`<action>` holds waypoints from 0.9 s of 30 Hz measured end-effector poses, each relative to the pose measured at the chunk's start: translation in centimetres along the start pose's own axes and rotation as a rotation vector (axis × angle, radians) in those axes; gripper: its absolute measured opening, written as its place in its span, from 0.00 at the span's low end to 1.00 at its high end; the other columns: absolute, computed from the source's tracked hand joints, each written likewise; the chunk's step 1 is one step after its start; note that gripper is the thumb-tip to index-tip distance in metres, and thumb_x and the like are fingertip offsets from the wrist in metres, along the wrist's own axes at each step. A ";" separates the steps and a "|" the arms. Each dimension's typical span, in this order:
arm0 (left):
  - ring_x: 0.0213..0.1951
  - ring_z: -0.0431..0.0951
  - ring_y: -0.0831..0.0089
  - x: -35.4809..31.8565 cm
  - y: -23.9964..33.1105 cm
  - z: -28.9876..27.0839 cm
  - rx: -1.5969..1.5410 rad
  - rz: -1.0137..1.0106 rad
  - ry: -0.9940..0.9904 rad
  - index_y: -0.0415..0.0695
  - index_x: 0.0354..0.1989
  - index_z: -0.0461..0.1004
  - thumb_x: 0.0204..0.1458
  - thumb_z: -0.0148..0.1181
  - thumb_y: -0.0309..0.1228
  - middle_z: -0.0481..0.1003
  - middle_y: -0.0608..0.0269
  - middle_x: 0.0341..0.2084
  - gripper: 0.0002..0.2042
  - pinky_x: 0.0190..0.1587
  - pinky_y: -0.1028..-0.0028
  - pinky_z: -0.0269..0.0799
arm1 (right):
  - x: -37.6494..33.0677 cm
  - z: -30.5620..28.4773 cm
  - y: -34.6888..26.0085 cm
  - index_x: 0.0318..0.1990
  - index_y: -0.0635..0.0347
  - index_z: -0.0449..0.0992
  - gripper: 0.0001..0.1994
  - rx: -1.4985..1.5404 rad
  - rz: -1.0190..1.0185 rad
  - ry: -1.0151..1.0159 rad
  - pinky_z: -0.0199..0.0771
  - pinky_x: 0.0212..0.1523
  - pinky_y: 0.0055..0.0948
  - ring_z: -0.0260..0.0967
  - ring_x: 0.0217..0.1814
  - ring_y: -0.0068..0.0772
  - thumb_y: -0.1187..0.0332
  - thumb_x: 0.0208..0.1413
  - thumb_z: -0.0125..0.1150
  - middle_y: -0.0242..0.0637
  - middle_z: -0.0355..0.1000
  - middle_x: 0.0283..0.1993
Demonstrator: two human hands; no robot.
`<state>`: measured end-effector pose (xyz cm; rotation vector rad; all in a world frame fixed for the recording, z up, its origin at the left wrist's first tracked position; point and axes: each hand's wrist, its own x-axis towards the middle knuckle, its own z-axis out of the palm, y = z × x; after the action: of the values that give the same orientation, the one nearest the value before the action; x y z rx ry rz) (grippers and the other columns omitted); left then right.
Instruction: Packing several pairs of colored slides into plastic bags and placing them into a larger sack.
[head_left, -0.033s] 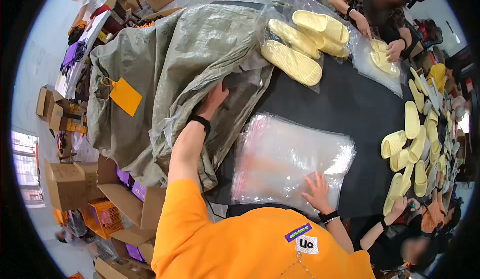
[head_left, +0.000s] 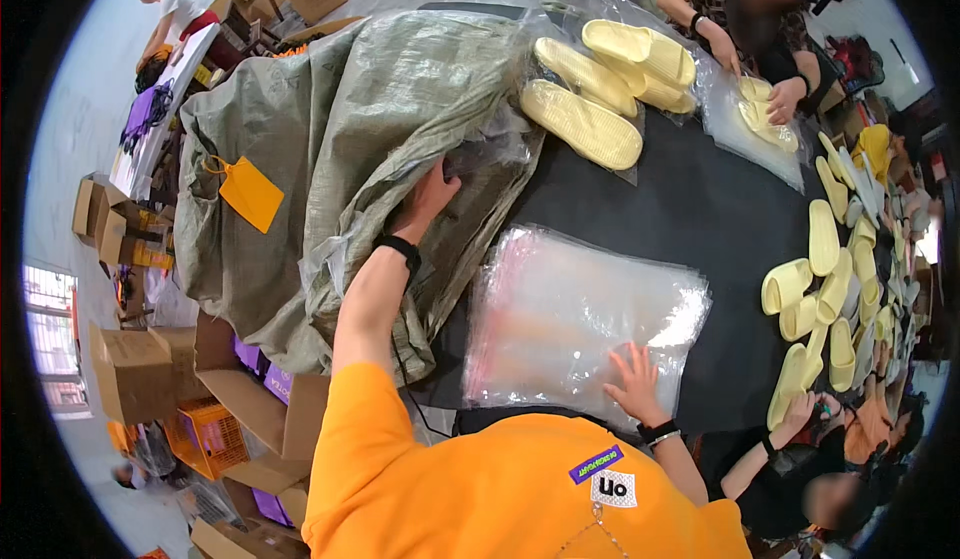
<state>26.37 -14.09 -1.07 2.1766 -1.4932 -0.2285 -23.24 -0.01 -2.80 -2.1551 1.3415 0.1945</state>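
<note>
A big grey-green woven sack [head_left: 400, 69] lies on the table at the left, its mouth facing right. My left hand [head_left: 430, 201] reaches into that mouth with curled fingers, close to crumpled clear plastic [head_left: 490, 151]. What the fingers hold is hidden by the hand and the sack folds. Flat on a stack of clear plastic bags [head_left: 560, 309] rests my right hand [head_left: 636, 384], fingers spread, holding nothing. Beyond the stack, pale yellow slippers [head_left: 580, 124] lie in clear bags beside the sack.
An orange tag [head_left: 250, 195] hangs on the sack. Many loose slippers [head_left: 824, 239] line the right side of the black table [head_left: 640, 209]. A co-worker's hands [head_left: 785, 101] handle bagged slippers at far right; another person's hand [head_left: 795, 419] touches slippers nearby. Cardboard boxes [head_left: 135, 374] stand at left.
My left hand has shifted very slightly at the sack's mouth, and the clear plastic beside it has moved a little. The far co-worker's hand has shifted slightly over the slippers. My right hand stays put.
</note>
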 end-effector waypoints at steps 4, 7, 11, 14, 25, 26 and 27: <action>0.43 0.70 0.50 -3.9 6.9 -5.5 -0.497 0.241 0.118 0.45 0.56 0.59 0.37 0.59 0.27 0.67 0.48 0.45 0.32 0.44 0.63 0.67 | -0.1 0.1 0.1 0.60 0.43 0.58 0.32 -0.008 0.000 0.020 0.35 0.60 0.64 0.34 0.69 0.57 0.54 0.45 0.61 0.44 0.41 0.68; 0.36 0.71 0.56 -9.4 12.1 -6.9 -0.344 0.449 0.278 0.45 0.49 0.66 0.30 0.63 0.25 0.67 0.52 0.35 0.30 0.38 0.64 0.70 | 1.0 0.7 2.5 0.60 0.49 0.58 0.30 0.318 -0.076 0.023 0.39 0.62 0.57 0.41 0.68 0.52 0.51 0.51 0.54 0.42 0.47 0.66; 0.40 0.69 0.55 -19.7 15.6 -3.4 -0.300 0.624 -0.099 0.47 0.48 0.69 0.30 0.67 0.29 0.67 0.52 0.39 0.29 0.40 0.64 0.68 | 0.1 -4.7 -1.1 0.60 0.57 0.57 0.31 1.494 0.261 -0.009 0.52 0.59 0.48 0.54 0.62 0.40 0.43 0.58 0.37 0.41 0.58 0.60; 0.40 0.69 0.56 -24.3 17.4 -1.5 -0.506 0.752 -0.517 0.46 0.50 0.68 0.39 0.63 0.31 0.69 0.53 0.40 0.25 0.43 0.64 0.64 | 0.3 -2.8 1.6 0.59 0.58 0.57 0.28 1.888 0.194 -0.025 0.65 0.50 0.42 0.62 0.54 0.37 0.47 0.59 0.41 0.39 0.63 0.54; 0.41 0.69 0.52 -20.0 8.1 -0.6 -0.277 0.146 -0.202 0.43 0.47 0.67 0.51 0.52 0.33 0.70 0.52 0.37 0.15 0.42 0.59 0.63 | -2.2 -0.7 3.7 0.61 0.61 0.53 0.27 1.514 0.359 0.137 0.65 0.35 0.20 0.66 0.44 0.20 0.63 0.57 0.52 0.31 0.67 0.47; 0.41 0.69 0.52 -20.1 7.8 -0.6 -0.162 0.186 -0.233 0.44 0.49 0.66 0.51 0.52 0.35 0.70 0.51 0.38 0.17 0.42 0.59 0.64 | -2.1 -0.4 4.0 0.61 0.61 0.53 0.26 1.499 0.321 0.131 0.64 0.34 0.19 0.66 0.43 0.20 0.65 0.57 0.52 0.31 0.67 0.47; 0.42 0.70 0.53 -20.1 8.1 -1.0 -0.047 0.230 -0.261 0.44 0.50 0.65 0.51 0.53 0.37 0.70 0.51 0.39 0.19 0.43 0.59 0.64 | -2.1 -0.9 3.2 0.59 0.61 0.56 0.24 1.510 0.376 0.176 0.61 0.31 0.18 0.65 0.39 0.17 0.68 0.56 0.52 0.31 0.68 0.45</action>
<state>12.23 2.19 1.04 1.9759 -1.8452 -0.4785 -27.17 0.08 -2.48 -0.6541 1.2601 -0.6783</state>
